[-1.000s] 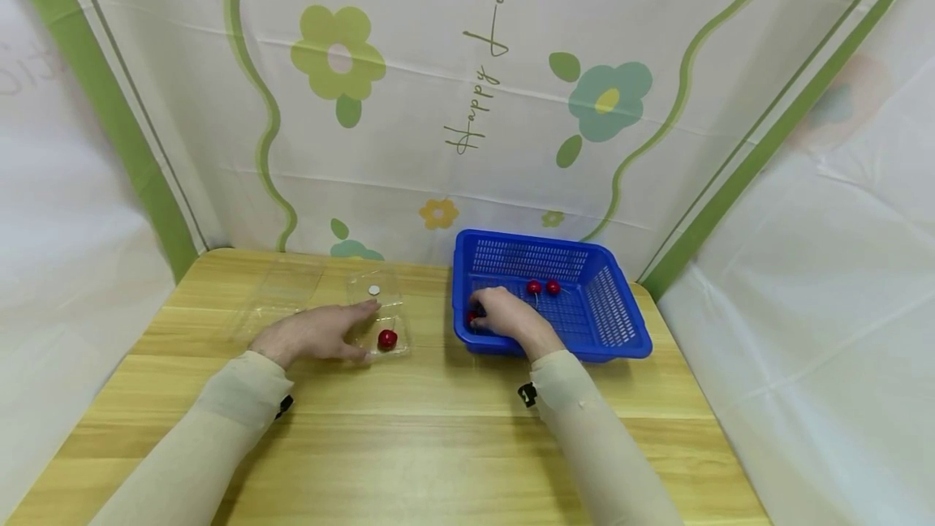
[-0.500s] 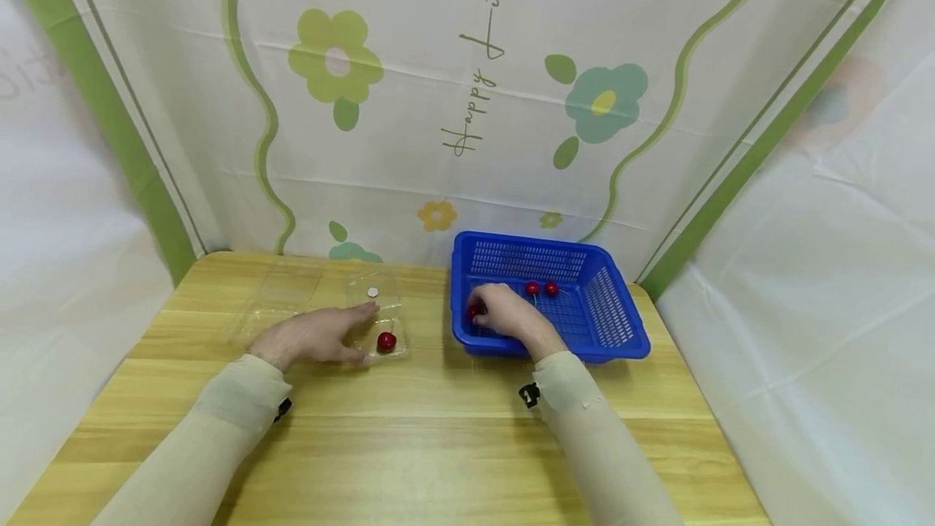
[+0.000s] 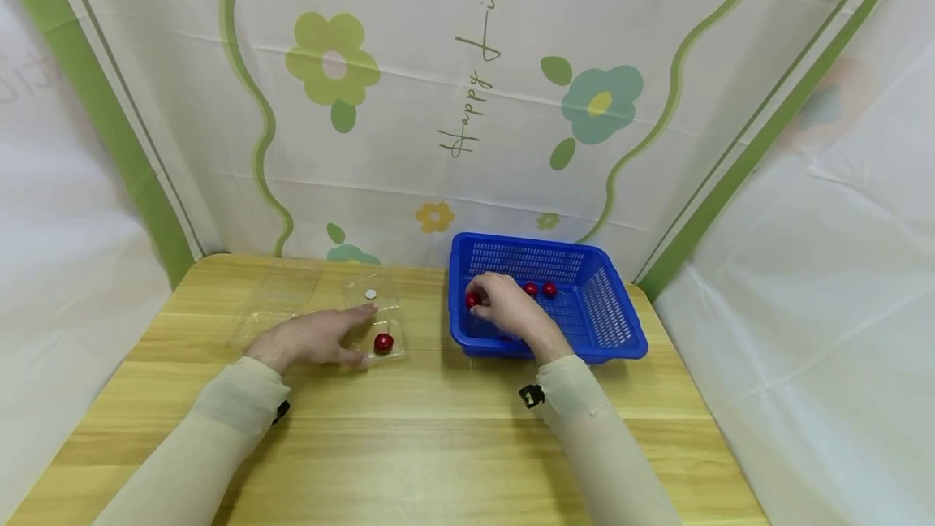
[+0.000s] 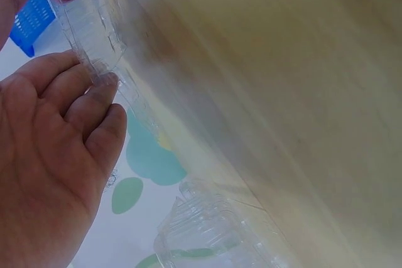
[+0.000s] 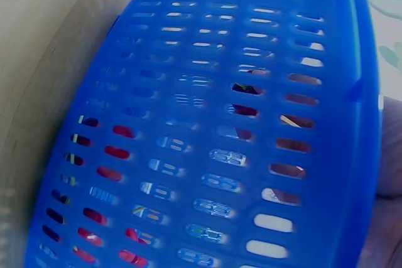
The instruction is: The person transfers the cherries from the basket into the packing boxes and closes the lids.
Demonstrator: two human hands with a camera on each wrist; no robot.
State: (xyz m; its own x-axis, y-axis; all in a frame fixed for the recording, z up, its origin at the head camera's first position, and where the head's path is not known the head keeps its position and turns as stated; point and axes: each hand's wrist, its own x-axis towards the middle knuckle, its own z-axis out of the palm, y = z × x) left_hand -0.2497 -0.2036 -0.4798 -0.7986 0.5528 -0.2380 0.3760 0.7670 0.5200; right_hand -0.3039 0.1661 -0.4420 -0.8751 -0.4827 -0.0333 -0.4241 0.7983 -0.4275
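Note:
In the head view my right hand (image 3: 504, 304) is inside the blue plastic basket (image 3: 634, 331), pinching a red cherry (image 3: 473, 299) near its left side. Two more cherries lie in the basket, one of them the right-hand cherry (image 3: 550, 289). My left hand (image 3: 314, 338) spans the left side of an open clear plastic clamshell box (image 3: 394, 323), thumb and fingers extended. A single cherry (image 3: 383, 342) sits in the box's near half. In the left wrist view, fingertips touch the box's edge (image 4: 100, 70). The right wrist view mostly shows the basket's slotted wall (image 5: 182, 123), which hides most of that hand.
Another clear plastic clamshell (image 3: 281, 291) stands at the back left of the wooden table (image 3: 380, 445). A small white round spot (image 3: 370, 294) marks the box's far half. A flower-printed curtain (image 3: 409, 104) hangs behind the table.
My right hand, holding the cherry, has risen slightly inside the basket, and more of that cherry shows. My left hand stays at the clear box.

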